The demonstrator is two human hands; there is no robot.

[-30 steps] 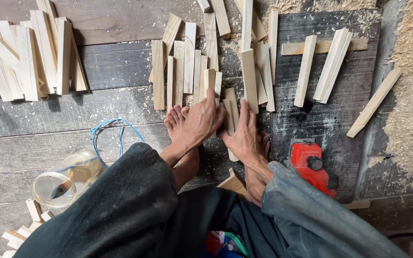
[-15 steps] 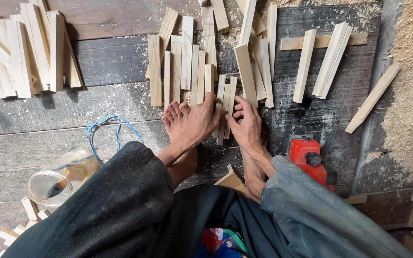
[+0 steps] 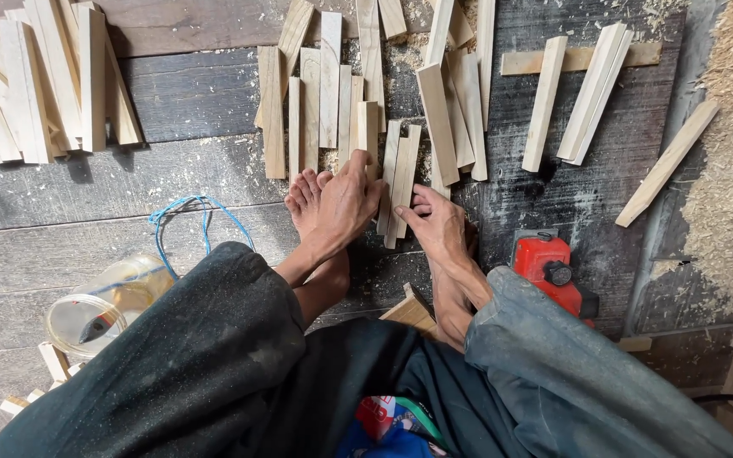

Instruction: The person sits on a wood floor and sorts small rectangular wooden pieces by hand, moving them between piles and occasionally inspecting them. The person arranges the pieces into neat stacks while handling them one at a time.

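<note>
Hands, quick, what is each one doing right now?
Left hand: palm down, fingers resting on the short wooden slats; no closed grasp visible.
Right hand: fingers pinching the lower end of the same slats.

A crumpled red, blue and green printed package [image 3: 388, 424] is lying at 6 o'clock, between the person's legs.
</note>
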